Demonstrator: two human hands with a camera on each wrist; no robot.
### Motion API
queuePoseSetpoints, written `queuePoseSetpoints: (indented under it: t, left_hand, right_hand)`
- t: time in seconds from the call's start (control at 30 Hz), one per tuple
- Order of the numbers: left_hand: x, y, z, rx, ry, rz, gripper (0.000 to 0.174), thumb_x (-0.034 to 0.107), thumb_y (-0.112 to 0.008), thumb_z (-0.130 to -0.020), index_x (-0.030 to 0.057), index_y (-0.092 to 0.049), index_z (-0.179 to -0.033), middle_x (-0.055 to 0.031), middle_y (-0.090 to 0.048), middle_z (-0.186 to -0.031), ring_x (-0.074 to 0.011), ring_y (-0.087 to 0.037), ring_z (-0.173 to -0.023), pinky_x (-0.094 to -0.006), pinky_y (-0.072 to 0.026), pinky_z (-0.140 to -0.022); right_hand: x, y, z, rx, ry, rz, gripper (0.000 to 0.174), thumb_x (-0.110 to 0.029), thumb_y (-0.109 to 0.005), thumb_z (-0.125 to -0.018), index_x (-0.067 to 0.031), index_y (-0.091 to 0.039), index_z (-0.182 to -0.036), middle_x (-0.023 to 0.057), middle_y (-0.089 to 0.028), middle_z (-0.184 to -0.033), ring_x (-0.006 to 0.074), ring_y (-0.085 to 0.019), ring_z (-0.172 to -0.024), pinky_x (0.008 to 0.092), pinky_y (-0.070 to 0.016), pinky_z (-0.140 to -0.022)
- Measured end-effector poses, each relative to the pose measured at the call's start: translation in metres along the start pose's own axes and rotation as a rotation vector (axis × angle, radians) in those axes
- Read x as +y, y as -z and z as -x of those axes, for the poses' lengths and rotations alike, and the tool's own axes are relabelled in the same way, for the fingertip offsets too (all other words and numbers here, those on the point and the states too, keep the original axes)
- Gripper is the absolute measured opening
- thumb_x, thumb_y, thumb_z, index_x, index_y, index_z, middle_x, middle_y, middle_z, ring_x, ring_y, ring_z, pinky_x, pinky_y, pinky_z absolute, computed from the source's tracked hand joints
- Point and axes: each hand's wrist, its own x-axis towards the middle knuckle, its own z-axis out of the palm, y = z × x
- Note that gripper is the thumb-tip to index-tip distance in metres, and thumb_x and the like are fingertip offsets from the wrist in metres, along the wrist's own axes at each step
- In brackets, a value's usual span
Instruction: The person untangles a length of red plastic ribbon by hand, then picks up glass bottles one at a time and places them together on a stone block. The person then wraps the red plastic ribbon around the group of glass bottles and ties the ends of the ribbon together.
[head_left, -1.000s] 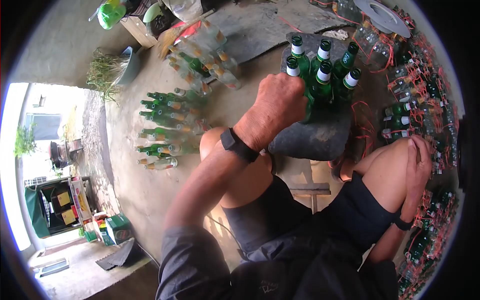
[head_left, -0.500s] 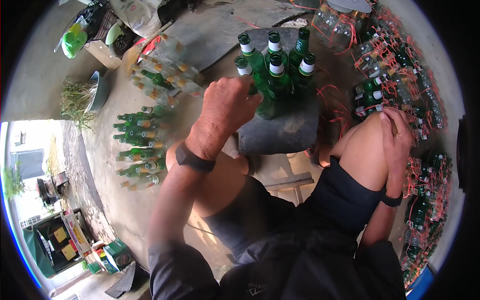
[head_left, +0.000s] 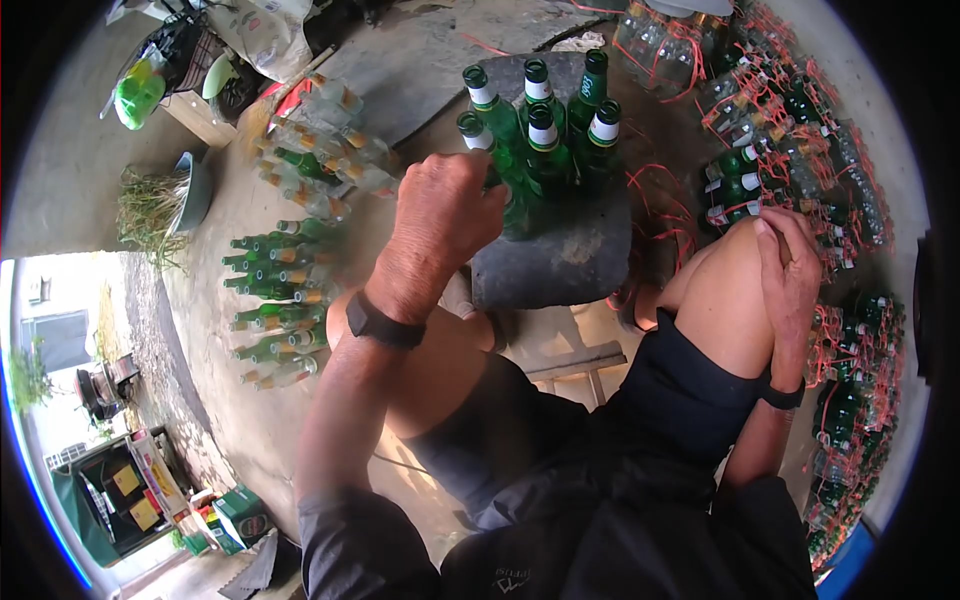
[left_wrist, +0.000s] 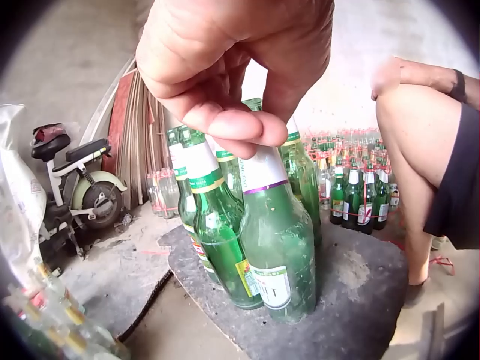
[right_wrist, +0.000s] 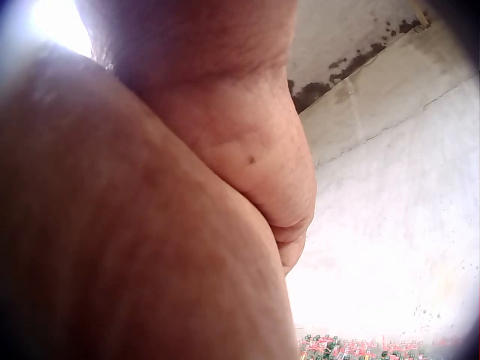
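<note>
Okay, head view: my left hand [head_left: 447,208] is beside upright green glass bottles [head_left: 546,172] on a dark, scuffed slab [head_left: 555,272]; my right hand [head_left: 790,262], fingers loosely extended, rests on my bare knee [head_left: 728,272]. Left wrist view adds the grip hidden there: thumb and fingers pinch the white-labelled neck of a smooth green glass bottle [left_wrist: 279,234], standing on the slab, directly below the hand. Right wrist view: right fingers mostly hidden, pale stained wall [right_wrist: 390,195] behind.

Front bottle [left_wrist: 277,236]: green, white neck label edged purple. Neighbouring bottle [left_wrist: 221,244]: brighter green, white neck label banded green and yellow. Table [head_left: 545,275]: dark grey, pale blotch. Shorts [head_left: 690,370], wristband [head_left: 385,328]: black. Plastic bag [head_left: 138,97]: bright green.
</note>
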Motion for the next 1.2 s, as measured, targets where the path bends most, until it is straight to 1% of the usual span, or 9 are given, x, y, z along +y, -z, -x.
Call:
queuePoseSetpoints:
  t: [0.27,0.37,0.4,0.67,0.8,0.87,1.07,1.13,1.2]
  left_hand:
    - [-0.004,-0.002,0.0,0.021,0.004,-0.009,0.024,0.019,-0.072,-0.078,0.0021,-0.072,-0.094,-0.0205,-0.069,-0.077,-0.0404,-0.069,-0.075,-0.0478,-0.0561,-0.071]
    - [-0.008,-0.001,0.002,0.024,0.031,-0.021,0.02,0.021,-0.07,-0.079,0.0035,-0.07,-0.09,-0.0218,-0.068,-0.076,-0.0428,-0.068,-0.074,-0.0516,-0.0555,-0.07]
    - [-0.009,-0.001,0.002,0.012,0.042,-0.031,0.021,0.021,-0.069,-0.079,0.0043,-0.07,-0.092,-0.0219,-0.068,-0.077,-0.0434,-0.068,-0.076,-0.052,-0.0557,-0.071]
    - [-0.012,0.003,0.005,-0.064,0.105,-0.014,0.026,0.025,-0.071,-0.079,0.004,-0.069,-0.094,-0.0222,-0.069,-0.079,-0.0435,-0.068,-0.078,-0.0522,-0.0558,-0.072]
    - [-0.013,-0.001,0.007,-0.049,0.077,-0.015,0.027,0.025,-0.071,-0.08,0.0045,-0.069,-0.098,-0.0221,-0.068,-0.076,-0.0418,-0.069,-0.076,-0.0509,-0.0562,-0.07]
    - [-0.012,-0.002,0.008,-0.024,0.081,-0.027,0.026,0.024,-0.07,-0.081,0.0045,-0.067,-0.099,-0.0216,-0.069,-0.076,-0.0413,-0.069,-0.076,-0.0506,-0.0563,-0.07]
    - [-0.012,0.003,0.01,-0.069,0.06,-0.035,0.027,0.021,-0.068,-0.082,-0.0009,-0.063,-0.098,-0.0219,-0.07,-0.079,-0.0412,-0.07,-0.08,-0.0498,-0.0566,-0.072]
    - [-0.012,0.003,0.011,-0.066,0.063,-0.036,0.029,0.02,-0.068,-0.083,-0.0023,-0.062,-0.099,-0.0219,-0.07,-0.079,-0.0411,-0.07,-0.08,-0.0496,-0.0565,-0.072]
    - [-0.012,0.003,0.013,-0.066,0.064,-0.038,0.03,0.02,-0.068,-0.083,-0.0037,-0.061,-0.1,-0.0218,-0.069,-0.079,-0.0409,-0.07,-0.081,-0.0493,-0.0565,-0.072]
  right_hand:
    - [-0.001,0.001,-0.001,0.003,0.009,-0.019,0.015,-0.008,-0.066,-0.095,0.0012,-0.068,-0.106,0.0113,-0.068,-0.106,0.0243,-0.067,-0.101,0.033,-0.0507,-0.091]
    - [0.006,-0.001,0.0,-0.003,0.028,-0.052,0.015,-0.007,-0.064,-0.096,0.0026,-0.067,-0.107,0.0121,-0.068,-0.106,0.0248,-0.066,-0.102,0.0336,-0.0496,-0.093]
    - [0.007,-0.001,0.0,-0.006,0.04,-0.072,0.015,-0.007,-0.064,-0.096,0.0026,-0.067,-0.107,0.0121,-0.068,-0.106,0.0248,-0.066,-0.102,0.0336,-0.0496,-0.093]
    - [0.008,0.0,-0.002,-0.06,0.017,-0.014,0.018,-0.01,-0.061,-0.099,0.0034,-0.066,-0.109,0.0123,-0.067,-0.108,0.0255,-0.063,-0.105,0.0357,-0.0473,-0.095]
    - [0.018,-0.003,-0.001,-0.088,0.01,-0.005,0.019,-0.011,-0.06,-0.099,0.0032,-0.067,-0.11,0.0122,-0.067,-0.11,0.0252,-0.062,-0.106,0.0362,-0.047,-0.097]
    - [0.024,-0.004,-0.001,-0.052,0.02,0.041,0.02,-0.012,-0.06,-0.1,0.0032,-0.068,-0.111,0.0126,-0.068,-0.112,0.0258,-0.062,-0.107,0.0365,-0.047,-0.098]
    - [0.025,-0.004,-0.004,-0.106,0.002,0.061,0.024,-0.016,-0.06,-0.101,0.003,-0.067,-0.113,0.0141,-0.067,-0.115,0.0277,-0.061,-0.11,0.0377,-0.0456,-0.1]
    - [0.019,-0.004,-0.004,-0.101,0.026,0.116,0.025,-0.016,-0.056,-0.103,0.0053,-0.065,-0.113,0.0134,-0.066,-0.11,0.0263,-0.061,-0.106,0.036,-0.0458,-0.098]
    - [0.018,-0.005,-0.004,-0.103,0.034,0.137,0.026,-0.016,-0.056,-0.103,0.0052,-0.065,-0.114,0.0134,-0.066,-0.11,0.0262,-0.061,-0.107,0.036,-0.0458,-0.098]
